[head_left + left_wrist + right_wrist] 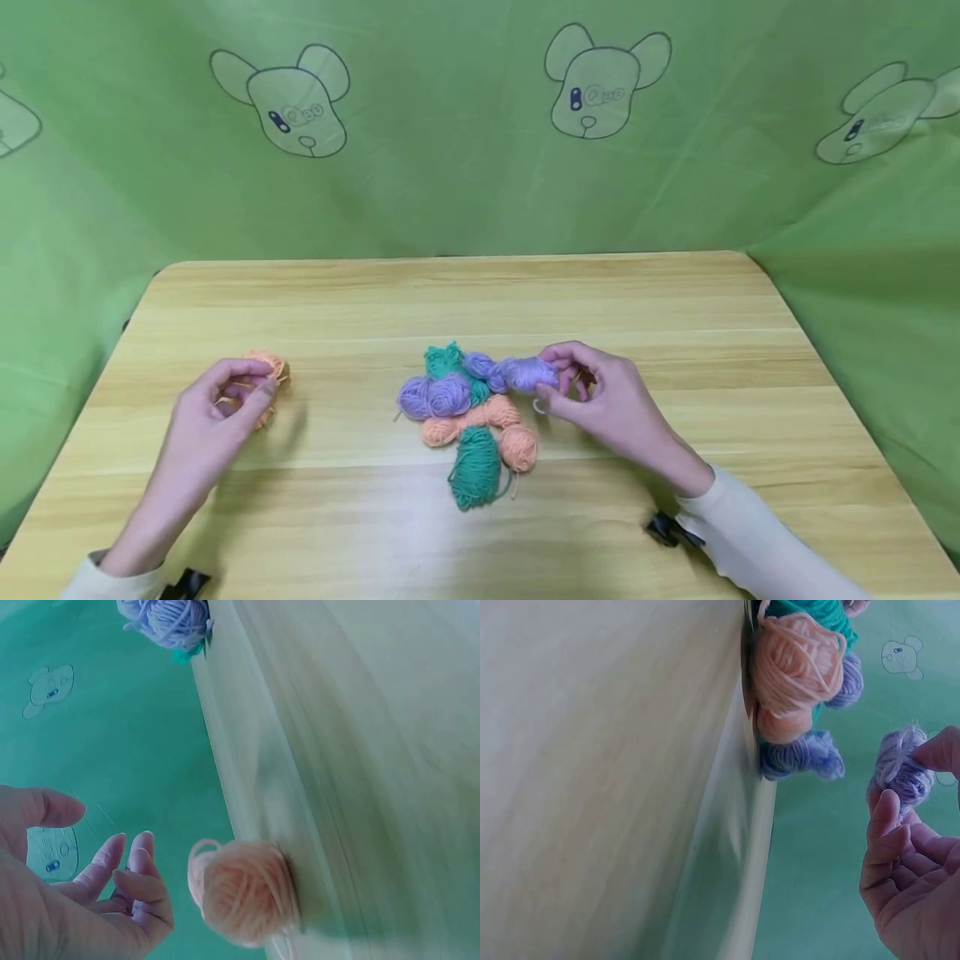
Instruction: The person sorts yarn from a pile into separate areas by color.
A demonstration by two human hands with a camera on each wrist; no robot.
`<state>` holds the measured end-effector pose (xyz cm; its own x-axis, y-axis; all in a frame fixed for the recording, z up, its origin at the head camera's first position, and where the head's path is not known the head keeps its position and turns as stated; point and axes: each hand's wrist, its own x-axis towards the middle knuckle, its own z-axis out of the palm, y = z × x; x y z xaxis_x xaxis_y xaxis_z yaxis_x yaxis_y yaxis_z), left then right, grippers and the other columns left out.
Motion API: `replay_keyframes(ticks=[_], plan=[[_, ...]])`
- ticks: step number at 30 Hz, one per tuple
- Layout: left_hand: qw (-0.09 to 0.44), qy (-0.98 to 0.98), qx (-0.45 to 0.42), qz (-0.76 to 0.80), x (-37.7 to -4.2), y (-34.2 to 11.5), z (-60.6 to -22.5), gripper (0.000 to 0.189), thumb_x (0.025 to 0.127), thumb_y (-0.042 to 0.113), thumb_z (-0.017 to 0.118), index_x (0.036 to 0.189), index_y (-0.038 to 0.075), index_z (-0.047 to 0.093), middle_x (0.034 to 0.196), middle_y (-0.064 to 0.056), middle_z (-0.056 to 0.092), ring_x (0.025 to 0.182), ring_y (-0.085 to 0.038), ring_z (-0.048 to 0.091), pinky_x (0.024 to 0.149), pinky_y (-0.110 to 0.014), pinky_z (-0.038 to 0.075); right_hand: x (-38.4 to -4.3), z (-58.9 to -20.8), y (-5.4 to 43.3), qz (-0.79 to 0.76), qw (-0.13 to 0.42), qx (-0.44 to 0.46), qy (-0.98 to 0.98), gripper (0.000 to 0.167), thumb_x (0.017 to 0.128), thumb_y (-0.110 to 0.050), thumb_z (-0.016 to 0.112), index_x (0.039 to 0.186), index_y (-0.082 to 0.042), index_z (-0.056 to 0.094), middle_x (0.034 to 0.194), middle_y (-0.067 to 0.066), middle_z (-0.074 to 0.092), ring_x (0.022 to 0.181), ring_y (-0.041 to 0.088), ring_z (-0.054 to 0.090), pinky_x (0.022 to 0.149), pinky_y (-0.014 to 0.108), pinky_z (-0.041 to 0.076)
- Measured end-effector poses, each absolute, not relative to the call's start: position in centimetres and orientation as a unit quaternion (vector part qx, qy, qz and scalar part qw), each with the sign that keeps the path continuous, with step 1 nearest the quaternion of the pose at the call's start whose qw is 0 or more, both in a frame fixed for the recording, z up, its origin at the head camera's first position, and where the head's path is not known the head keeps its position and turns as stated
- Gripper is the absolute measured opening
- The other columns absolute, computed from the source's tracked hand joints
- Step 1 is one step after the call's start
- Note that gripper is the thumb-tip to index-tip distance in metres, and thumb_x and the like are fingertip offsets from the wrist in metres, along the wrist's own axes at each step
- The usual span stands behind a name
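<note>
My right hand (615, 400) pinches a small purple yarn ball (904, 769) between thumb and fingertips, at the right side of a yarn pile. In the right wrist view this ball appears apart from the pile. Over at the left, a peach yarn ball (247, 892) sits on the table. My left hand (210, 425) is beside it, fingers loosely bent and thumb spread away, with nothing between them in the left wrist view. From the head view, the hand partly covers that peach ball.
Mid-table, the pile holds a green skein (476, 471), peach yarn (517, 448), a purple skein (435, 396) and more green yarn (444, 360) behind. The wooden table (675, 308) has green cloth (450, 192) with printed bear heads behind it. Black wrist straps hang near both sleeves.
</note>
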<state>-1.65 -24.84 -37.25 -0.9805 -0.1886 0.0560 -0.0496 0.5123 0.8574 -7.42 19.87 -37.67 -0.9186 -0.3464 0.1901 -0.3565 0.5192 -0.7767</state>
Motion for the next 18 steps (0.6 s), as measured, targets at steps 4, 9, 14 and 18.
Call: replay_keyframes(ticks=[4, 9, 14, 18], plan=[[0.066, -0.864, 0.044, -0.497, -1.8, -24.0, -37.1, 0.022, 0.104, 0.009, 0.073, 0.124, -0.001, 0.071, 0.119, -0.005, 0.067, 0.093, -0.012, 0.06, 0.075, -0.02, 0.05, -7.3, -37.5, 20.5, 0.452, 0.013, 0.196, -0.87, 0.036, 0.09, -0.013, 0.09, 0.122, -0.01, 0.074, 0.087, -0.003, 0.067, 0.069, 0.021, 0.058, 0.058, 0.026, 0.049], [0.038, -0.871, 0.013, -0.489, -1.4, -23.1, -36.9, 0.019, 0.103, 0.01, 0.075, 0.12, 0.0, 0.074, 0.105, -0.006, 0.068, 0.087, -0.015, 0.061, 0.071, -0.023, 0.051, -7.1, -37.3, 21.4, 0.456, 0.029, 0.183, -0.87, 0.035, 0.091, -0.011, 0.089, 0.122, -0.007, 0.072, 0.092, -0.001, 0.069, 0.073, 0.02, 0.059, 0.06, 0.026, 0.051], [0.013, -0.867, -0.014, -0.498, -1.5, -21.9, -36.8, 0.019, 0.102, 0.011, 0.077, 0.119, 0.003, 0.075, 0.096, -0.005, 0.069, 0.078, -0.02, 0.061, 0.064, -0.026, 0.051, -7.0, -37.1, 22.5, 0.449, 0.047, 0.171, -0.876, 0.036, 0.091, -0.009, 0.088, 0.122, -0.006, 0.072, 0.095, 0.001, 0.07, 0.075, 0.018, 0.059, 0.062, 0.024, 0.051], [-0.007, -0.858, -0.026, -0.512, -1.5, -20.9, -37.0, 0.019, 0.1, 0.01, 0.078, 0.118, 0.004, 0.075, 0.092, -0.005, 0.069, 0.073, -0.023, 0.06, 0.06, -0.028, 0.05, -6.9, -36.8, 23.4, 0.456, 0.06, 0.157, -0.874, 0.036, 0.091, -0.006, 0.088, 0.123, -0.002, 0.072, 0.098, 0.005, 0.07, 0.078, 0.017, 0.06, 0.064, 0.021, 0.052]])
